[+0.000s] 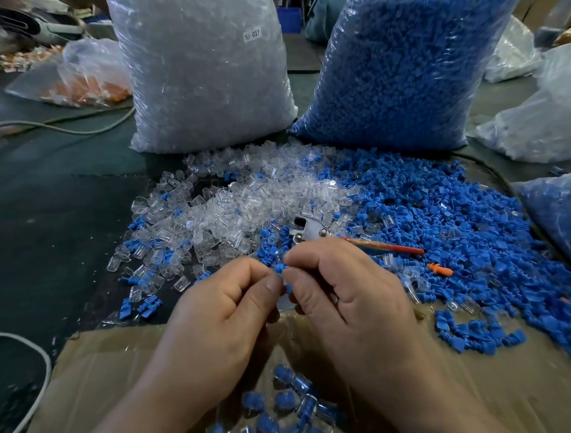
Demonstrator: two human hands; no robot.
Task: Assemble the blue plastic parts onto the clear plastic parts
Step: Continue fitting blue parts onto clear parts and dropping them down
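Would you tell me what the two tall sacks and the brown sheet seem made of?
Tall sack of clear parts and tall sack of blue parts: thin glossy plastic film, crinkled with glare. Brown flat sheet: probably matt cardboard, dull and creased.

Person's hands and arms, seen from above. The left hand (227, 308) and right hand (349, 294) are bare, as are both forearms (185, 392) down to the frame edge. Fingernails are short and plain. A thin pale band, apparently a ring (337, 299), circles one right finger.
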